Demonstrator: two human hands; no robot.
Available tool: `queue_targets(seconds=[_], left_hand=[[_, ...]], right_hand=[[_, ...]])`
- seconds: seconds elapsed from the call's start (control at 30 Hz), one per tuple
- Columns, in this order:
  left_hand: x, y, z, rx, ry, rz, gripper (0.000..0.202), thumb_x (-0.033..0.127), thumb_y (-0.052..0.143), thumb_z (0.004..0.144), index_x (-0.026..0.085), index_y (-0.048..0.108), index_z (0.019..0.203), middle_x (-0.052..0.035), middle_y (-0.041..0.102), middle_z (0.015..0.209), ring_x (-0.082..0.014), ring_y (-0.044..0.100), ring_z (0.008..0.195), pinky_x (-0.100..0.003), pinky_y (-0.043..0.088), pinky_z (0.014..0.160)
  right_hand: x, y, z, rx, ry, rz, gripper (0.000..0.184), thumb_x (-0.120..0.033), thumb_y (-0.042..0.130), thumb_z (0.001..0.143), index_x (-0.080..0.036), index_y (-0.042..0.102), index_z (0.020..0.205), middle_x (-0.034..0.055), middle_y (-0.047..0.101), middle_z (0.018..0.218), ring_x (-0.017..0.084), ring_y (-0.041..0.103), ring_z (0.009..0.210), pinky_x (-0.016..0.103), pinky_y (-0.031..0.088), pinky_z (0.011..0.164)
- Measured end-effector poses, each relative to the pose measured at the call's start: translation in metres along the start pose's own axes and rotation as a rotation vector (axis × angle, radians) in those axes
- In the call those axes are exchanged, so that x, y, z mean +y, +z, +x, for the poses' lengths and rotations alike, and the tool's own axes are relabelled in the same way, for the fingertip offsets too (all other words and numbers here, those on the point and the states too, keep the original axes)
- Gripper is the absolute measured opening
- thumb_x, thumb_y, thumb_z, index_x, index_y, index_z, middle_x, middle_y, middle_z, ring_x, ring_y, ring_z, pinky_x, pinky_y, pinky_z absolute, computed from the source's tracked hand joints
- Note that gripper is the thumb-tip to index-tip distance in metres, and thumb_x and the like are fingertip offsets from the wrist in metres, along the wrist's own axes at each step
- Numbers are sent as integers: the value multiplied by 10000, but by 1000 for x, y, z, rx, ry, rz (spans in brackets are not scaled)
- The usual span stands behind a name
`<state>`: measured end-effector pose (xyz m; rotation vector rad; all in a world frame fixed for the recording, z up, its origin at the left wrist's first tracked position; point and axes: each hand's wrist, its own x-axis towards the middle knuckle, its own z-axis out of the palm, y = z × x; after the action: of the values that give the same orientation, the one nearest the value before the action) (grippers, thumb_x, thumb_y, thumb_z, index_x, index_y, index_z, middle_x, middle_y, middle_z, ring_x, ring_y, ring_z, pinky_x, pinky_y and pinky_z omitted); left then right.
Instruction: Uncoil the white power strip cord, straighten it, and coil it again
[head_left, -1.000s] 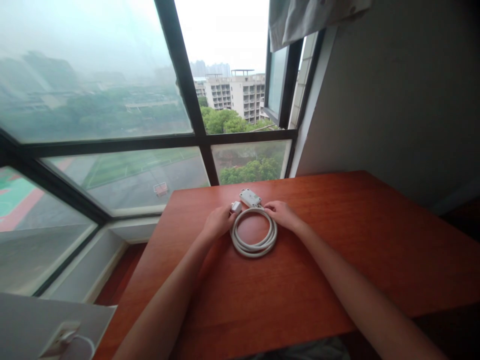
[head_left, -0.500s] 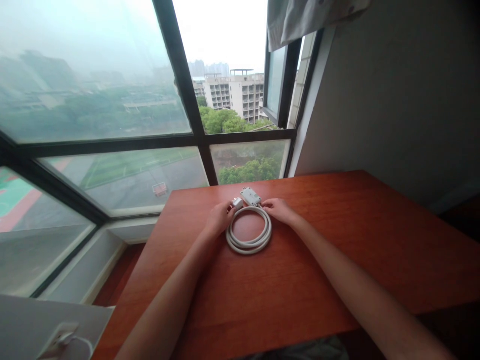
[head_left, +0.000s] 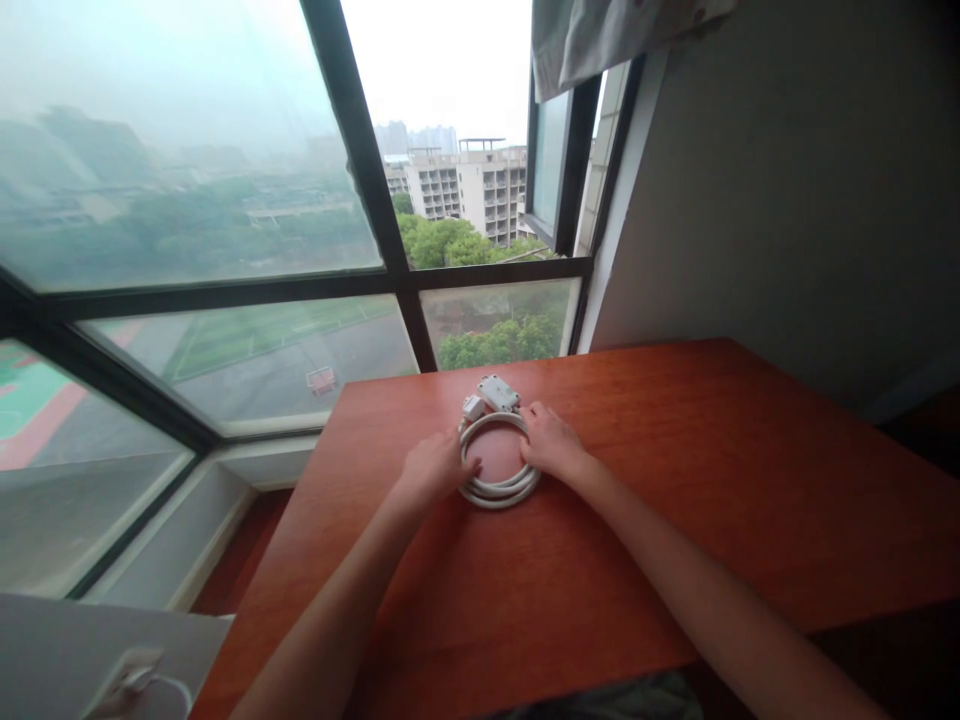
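Note:
A white cable coil point(head_left: 496, 489) lies on the reddish wooden table point(head_left: 675, 480), with a white power strip point(head_left: 498, 392) and a white plug point(head_left: 472, 407) at its far side. My left hand point(head_left: 433, 466) grips the coil's left edge, fingers curled over the loops. On the right edge my right hand point(head_left: 549, 443) presses and curls over the loops. Both hands squeeze the coil between them.
Large windows with dark frames point(head_left: 390, 230) stand just beyond the table's far edge. A grey wall point(head_left: 787, 200) runs along the right. At the lower left a white charger with a cable point(head_left: 127, 680) lies on a grey surface.
Both hands slid down from the coil's far end to its left and right sides and closed in on it. The coil now looks narrower.

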<state>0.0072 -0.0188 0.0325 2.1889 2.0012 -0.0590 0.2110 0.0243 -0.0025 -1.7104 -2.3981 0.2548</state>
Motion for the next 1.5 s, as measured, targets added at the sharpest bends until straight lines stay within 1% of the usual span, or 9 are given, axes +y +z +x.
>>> queue_targets(seconds=[0.17,0.33,0.63,0.83,0.93,1.03,1.2,1.37,1.5], left_hand=[[21,10,1,50,-10,-1,235,214,464,841,137,624,995,-166,701,974,-286,682,902,-338,505,763],[48,14,17,65,103,-58,246,202,508,804,126,651,990,-156,708,955,-282,680,890,-330,518,759],[166,25,50,14,185,-110,293,218,480,868,96,689,1032,-179,704,938,-249,689,912,-297,529,765],[208,30,62,14,187,-154,317,301,524,881,120,683,1088,-188,699,990,-251,677,966,-301,511,806],[198,31,61,48,188,-170,418,457,480,903,125,675,1066,-175,704,975,-267,679,944,-327,510,793],[168,30,57,94,222,-174,520,573,408,904,136,670,1002,-163,707,918,-287,683,880,-359,506,752],[95,27,46,192,245,-216,425,511,424,916,156,655,946,-140,705,870,-265,665,805,-337,466,695],[37,35,42,297,187,-516,313,422,480,889,165,644,820,-69,685,794,-192,609,716,-283,429,646],[15,53,46,329,148,-892,297,393,443,892,162,616,823,9,602,623,-136,559,567,-239,410,563]], right_hand=[[3,0,-2,-11,-12,-47,358,-122,476,827,-152,575,1169,145,560,1181,242,557,1051,299,434,886],[53,-11,-2,-29,-59,47,457,-112,514,793,-188,585,1239,98,591,1174,217,566,1056,269,425,889],[178,-10,-9,153,141,139,528,0,493,713,-149,660,1191,100,673,1153,211,608,1063,247,424,916],[206,-3,-18,308,291,74,536,2,456,719,-139,655,1197,124,676,1167,237,614,1087,284,425,940],[204,-6,-21,323,335,48,516,-34,483,726,-130,640,1208,147,678,1143,260,624,1048,324,438,925],[191,-14,-20,421,399,24,492,-111,529,747,-111,610,1232,181,665,1134,298,611,1039,387,446,918],[126,-24,-6,607,237,333,397,-161,522,771,-156,617,1157,127,683,1079,237,645,911,361,493,855],[33,-5,14,300,18,775,186,-238,592,773,-185,646,943,57,718,855,174,666,757,298,518,741],[-10,19,19,148,23,957,162,-184,518,785,-190,644,886,17,702,746,129,625,586,247,490,596]])
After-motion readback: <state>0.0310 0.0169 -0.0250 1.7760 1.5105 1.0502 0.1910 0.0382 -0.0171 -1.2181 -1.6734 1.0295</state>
